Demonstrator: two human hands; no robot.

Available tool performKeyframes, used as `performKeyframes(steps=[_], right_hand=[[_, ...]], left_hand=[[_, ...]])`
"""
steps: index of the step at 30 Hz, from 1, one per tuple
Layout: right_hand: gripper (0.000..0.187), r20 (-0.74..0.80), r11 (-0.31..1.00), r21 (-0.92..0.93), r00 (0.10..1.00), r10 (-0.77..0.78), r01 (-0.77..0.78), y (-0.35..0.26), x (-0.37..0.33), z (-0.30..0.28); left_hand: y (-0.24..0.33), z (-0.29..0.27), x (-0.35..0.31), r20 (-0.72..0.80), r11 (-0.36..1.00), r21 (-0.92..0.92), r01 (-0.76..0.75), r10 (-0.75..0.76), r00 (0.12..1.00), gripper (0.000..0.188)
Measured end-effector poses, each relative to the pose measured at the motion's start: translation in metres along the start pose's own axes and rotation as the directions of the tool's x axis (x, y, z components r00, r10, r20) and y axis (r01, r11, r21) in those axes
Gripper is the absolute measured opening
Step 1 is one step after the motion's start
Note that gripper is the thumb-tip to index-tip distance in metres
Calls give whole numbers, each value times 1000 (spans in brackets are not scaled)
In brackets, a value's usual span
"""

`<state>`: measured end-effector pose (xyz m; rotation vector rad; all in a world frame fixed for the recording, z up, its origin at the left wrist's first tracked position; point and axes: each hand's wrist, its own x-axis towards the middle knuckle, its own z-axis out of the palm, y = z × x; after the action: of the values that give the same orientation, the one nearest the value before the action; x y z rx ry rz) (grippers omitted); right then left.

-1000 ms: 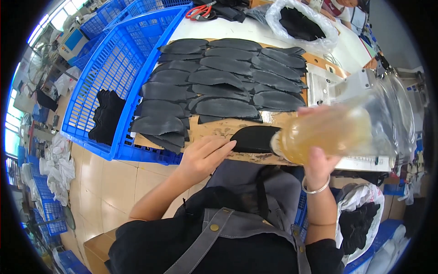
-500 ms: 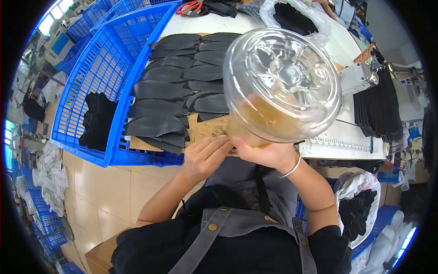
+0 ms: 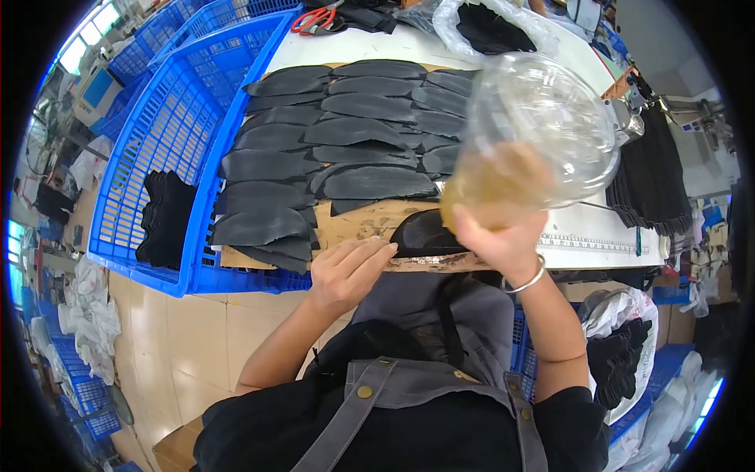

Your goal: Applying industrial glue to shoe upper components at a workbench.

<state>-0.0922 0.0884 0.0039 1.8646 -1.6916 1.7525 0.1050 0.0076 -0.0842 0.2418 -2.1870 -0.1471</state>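
Observation:
My right hand (image 3: 507,240) grips a clear plastic bottle (image 3: 550,130) tipped with its base up, amber liquid gathered toward its lower end. The bottle's neck is hidden by my hand, over the right part of a black curved piece (image 3: 414,234). That piece lies on brown cardboard (image 3: 340,223) at the table's near edge, its surface partly shiny. The closed fingers of my left hand (image 3: 346,271) pinch its left end. Beyond lie several overlapping rows of similar black pieces (image 3: 370,134).
A blue crate (image 3: 149,220) with black pieces (image 3: 167,216) stands at left. Red-handled scissors (image 3: 316,19) lie at the back. On the right are a ruler strip (image 3: 594,243) and a hanging black stack (image 3: 649,173). A white bag (image 3: 609,307) of black pieces sits below.
My right hand and the bottle have moved to the right, uncovering the black curved piece and more of the rows. My left hand stays nearly in place.

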Motion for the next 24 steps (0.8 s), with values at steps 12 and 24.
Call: performKeyframes(steps=[12,24], right_hand=[[58,-233,972,180,954,191,-150,-25,-18,-36],[74,210,957,-279,978,-15,75,8,-38,-10]], left_hand=[[-2,-3,-2,-26,1000,-4,6,-6,1000,30],[6,-3,10,-60,996,86,-15,20,998,26]])
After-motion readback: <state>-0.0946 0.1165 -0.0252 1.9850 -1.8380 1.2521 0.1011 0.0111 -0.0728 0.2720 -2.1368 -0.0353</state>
